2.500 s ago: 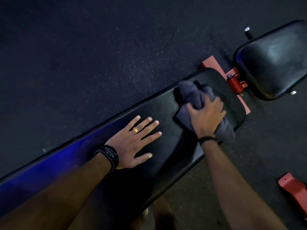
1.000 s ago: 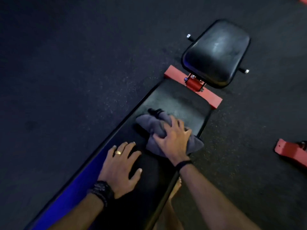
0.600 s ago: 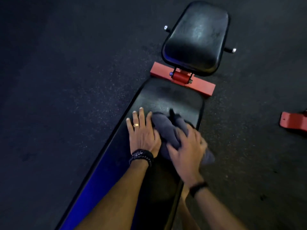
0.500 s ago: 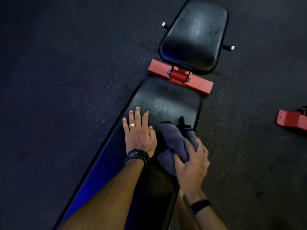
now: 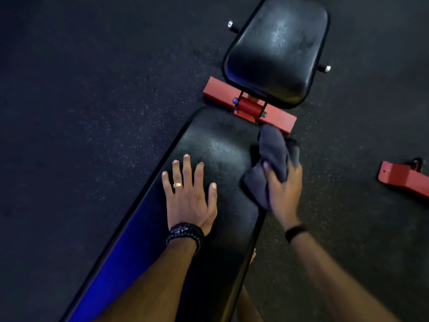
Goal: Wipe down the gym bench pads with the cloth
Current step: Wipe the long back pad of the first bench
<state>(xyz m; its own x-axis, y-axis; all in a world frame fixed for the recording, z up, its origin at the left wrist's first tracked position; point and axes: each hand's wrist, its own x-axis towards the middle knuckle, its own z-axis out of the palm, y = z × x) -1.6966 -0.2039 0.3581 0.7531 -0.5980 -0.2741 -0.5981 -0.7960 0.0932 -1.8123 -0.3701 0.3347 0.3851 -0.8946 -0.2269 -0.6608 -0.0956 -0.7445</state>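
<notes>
My right hand [image 5: 283, 189] is closed around the bunched grey cloth [image 5: 270, 159], fingers wrapped over it, gripping it at the right edge of the long back pad [image 5: 220, 159] of the bench. Cloth hangs partly off that edge, its top fold close to the red crossbar [image 5: 278, 118]. My left hand [image 5: 189, 194] is open and flat, fingers spread, palm down on the pad, gold ring [image 5: 177, 185] on it, dark bracelet [image 5: 184, 232] at the wrist. Black band [image 5: 295, 231] on the right wrist.

Versus half a second ago: cloth was on the pad, right beside the left hand. It's now slid out to the right edge and further up toward the bar. Left hand hasn't shifted on the pad.

Edges: pad's far end is rounded, stops just short of the crossbar and red hinge [image 5: 250, 106]. Seat pad [image 5: 277, 49] sits beyond it, untouched by either hand. Pad centre between my hands is bare. Left edge shows a blue reflection. Dark rubber floor [image 5: 92, 101] open on both sides, one red bracket [image 5: 404, 177] well off to the right.
</notes>
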